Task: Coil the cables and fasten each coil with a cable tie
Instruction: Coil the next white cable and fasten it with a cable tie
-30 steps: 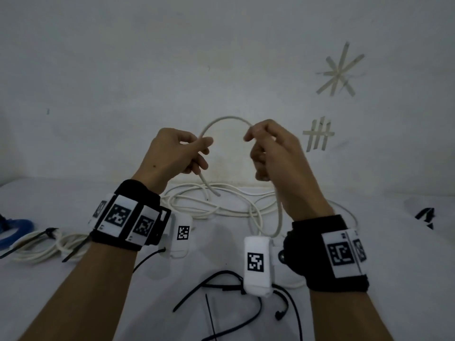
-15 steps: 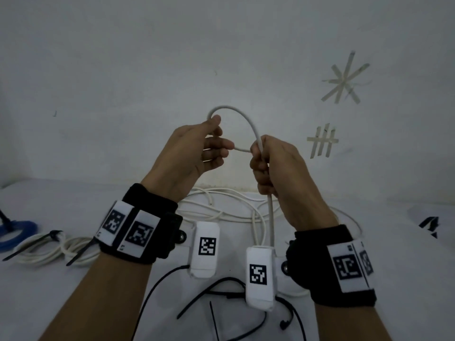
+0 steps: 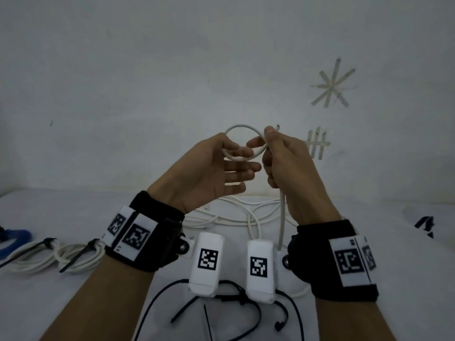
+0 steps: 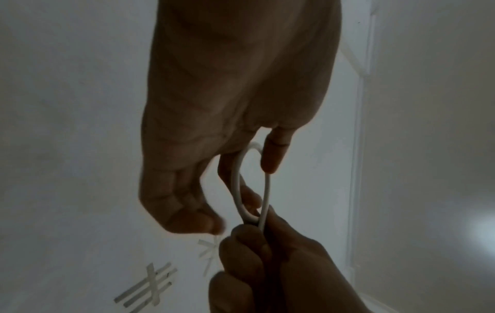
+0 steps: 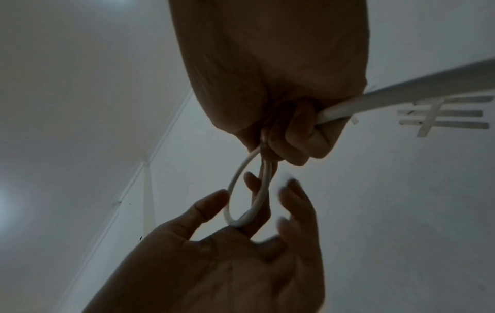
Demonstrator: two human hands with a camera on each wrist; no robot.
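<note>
A white cable [image 3: 242,126] forms one small loop held up in front of the wall. My right hand [image 3: 270,148] pinches the loop where it crosses, and the cable's end [image 3: 277,127] sticks up past the thumb. My left hand [image 3: 236,156] is open with its fingers straight and spread, and the loop hangs over one of them. In the right wrist view the cable [image 5: 235,180] rings a finger of the left hand [image 5: 257,207]. From the right fist the cable drops to a loose tangle [image 3: 234,217] on the table.
On the white table [image 3: 394,279], a tied white coil [image 3: 56,254] with black ties lies at the left, beside a blue coil [image 3: 14,239]. Several loose black cable ties [image 3: 221,303] lie near the front edge. Tape marks [image 3: 317,143] are on the wall.
The open arc of cable has closed into a small ring. My left hand let go and spread its fingers inside the ring. My right hand now pinches the crossing.
</note>
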